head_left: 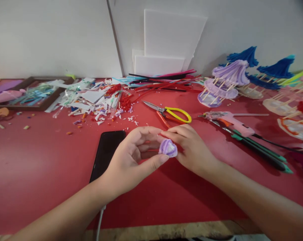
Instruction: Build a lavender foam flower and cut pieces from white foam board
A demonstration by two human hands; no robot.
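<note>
Between the thumb and fingers of my left hand (133, 160) is a small rolled piece of purple pipe cleaner (168, 148), with a whitish patch on its face. My right hand (191, 147) closes on the same piece from the right, index finger reaching over its top; the right thumb is mostly hidden. Both hands are above the red table (146, 201). Just beyond them lie scissors-like pliers (166, 112) with yellow and orange handles. Left of my left hand a black phone (107, 150) lies flat, partly covered by my wrist.
A pink glue gun (234, 122) and green-black pliers (257, 147) lie to the right. Behind them stand purple (223, 83) and blue (274, 72) fuzzy carousel-like models. Scraps (96, 100), loose pipe cleaners (164, 82) and a brown-framed tray (33, 107) line the back; white boards (171, 36) lean on the wall.
</note>
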